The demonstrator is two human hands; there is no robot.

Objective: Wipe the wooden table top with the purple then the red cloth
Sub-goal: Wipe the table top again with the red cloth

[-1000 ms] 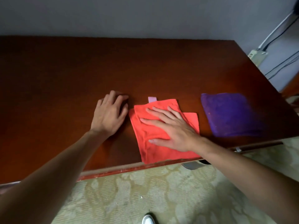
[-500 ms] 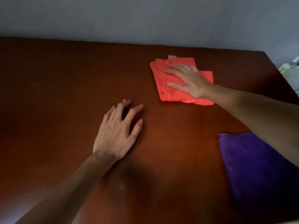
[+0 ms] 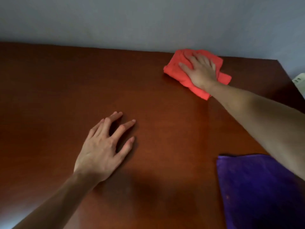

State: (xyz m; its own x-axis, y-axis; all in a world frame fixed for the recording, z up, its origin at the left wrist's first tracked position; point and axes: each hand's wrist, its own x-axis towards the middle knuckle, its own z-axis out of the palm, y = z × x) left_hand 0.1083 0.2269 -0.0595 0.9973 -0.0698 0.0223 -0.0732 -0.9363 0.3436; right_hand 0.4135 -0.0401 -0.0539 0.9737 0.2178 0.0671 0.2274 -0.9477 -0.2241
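Note:
The red cloth (image 3: pixel 175 66), folded and a bit bunched, lies near the far edge of the wooden table top (image 3: pixel 165 129), toward the right. My right hand (image 3: pixel 200 70) presses flat on it with fingers spread, covering its middle. My left hand (image 3: pixel 105 146) rests palm down on bare wood in the middle of the table, fingers spread, holding nothing. The purple cloth (image 3: pixel 254 192) lies flat at the near right, partly hidden under my right forearm.
A grey wall (image 3: pixel 148 22) rises right behind the table's far edge. The table's right edge runs down past the red cloth, and a white power strip (image 3: pixel 299 80) shows just beyond it at the frame's right side.
My right hand has pushed the red cloth from the near edge to the far right of the table. The left hand has stayed on the wood. My view has moved forward over the table.

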